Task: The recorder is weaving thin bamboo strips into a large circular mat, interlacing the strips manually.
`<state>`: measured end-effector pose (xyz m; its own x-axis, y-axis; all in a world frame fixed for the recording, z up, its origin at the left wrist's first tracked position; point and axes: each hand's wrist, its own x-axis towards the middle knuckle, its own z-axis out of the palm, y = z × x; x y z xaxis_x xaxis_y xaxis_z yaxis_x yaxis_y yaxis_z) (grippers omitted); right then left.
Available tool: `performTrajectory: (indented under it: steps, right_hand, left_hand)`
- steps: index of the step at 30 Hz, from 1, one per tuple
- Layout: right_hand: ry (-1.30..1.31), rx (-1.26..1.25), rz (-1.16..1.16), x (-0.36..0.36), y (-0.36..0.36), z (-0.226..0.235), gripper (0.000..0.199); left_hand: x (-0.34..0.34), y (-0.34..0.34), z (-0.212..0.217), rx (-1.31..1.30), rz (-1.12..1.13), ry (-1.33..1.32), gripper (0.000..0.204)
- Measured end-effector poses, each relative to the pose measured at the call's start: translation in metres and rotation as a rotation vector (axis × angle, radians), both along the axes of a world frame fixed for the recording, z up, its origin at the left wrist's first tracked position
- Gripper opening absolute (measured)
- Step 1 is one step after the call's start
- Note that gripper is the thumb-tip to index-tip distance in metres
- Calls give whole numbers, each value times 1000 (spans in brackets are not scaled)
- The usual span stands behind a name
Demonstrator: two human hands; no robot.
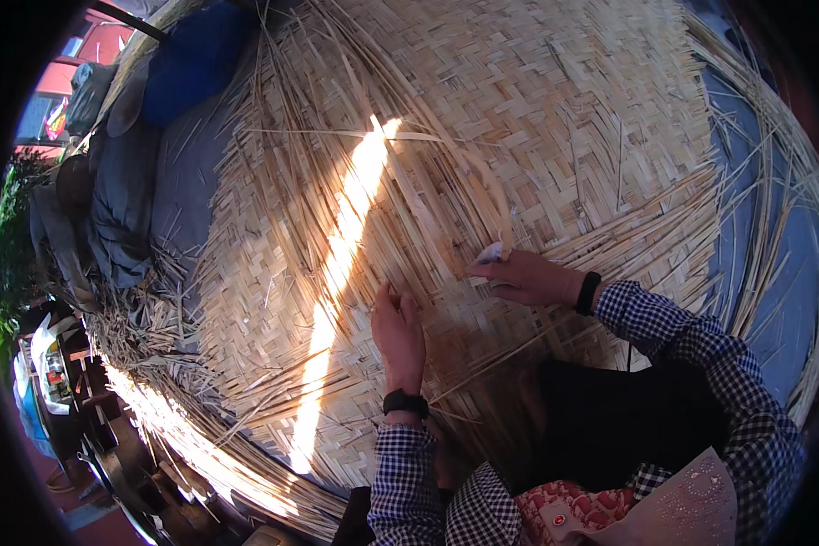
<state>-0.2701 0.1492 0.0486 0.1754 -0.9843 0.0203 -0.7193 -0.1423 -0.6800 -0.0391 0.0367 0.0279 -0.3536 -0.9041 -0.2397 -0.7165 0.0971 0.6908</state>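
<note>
Head view: a large woven bamboo mat (pixel 537 118) fills most of the picture, lying on a blue-grey cloth (pixel 177 182) that shows at its left and right borders. Its upper and right part is tightly plaited in a herringbone pattern — that stretch looks finished. Toward the left and lower edge the weave breaks up into loose bamboo strips (pixel 273 164) that fan out unwoven, and more loose ends (pixel 764 182) trail off the right rim, so the borders appear to be what is left.

The left hand (pixel 399 332) lies flat on the mat just below the middle, fingers stretched and pressing the strips down, grasping nothing. The right hand (pixel 523 278), just beside it to the right, is closed around a small pale object (pixel 491 254) at its fingertips — what it is I cannot tell — and rests on the weave where long strips (pixel 482 191) curve down to it. A band of sunlight (pixel 341 264) crosses the mat left of the hands. Both wrists wear dark bands below checked sleeves (pixel 673 332).
</note>
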Motion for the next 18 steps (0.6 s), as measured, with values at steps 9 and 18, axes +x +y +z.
performTrajectory:
  steps: [9,18]
  right_hand:
    - [-1572,-34,-948,-35,29,6,64]
    - [-1394,-347,-507,-70,-18,69,37]
  left_hand:
    - [0,51,10,-404,-558,-597,80]
    - [-84,59,19,-184,-559,21,37]
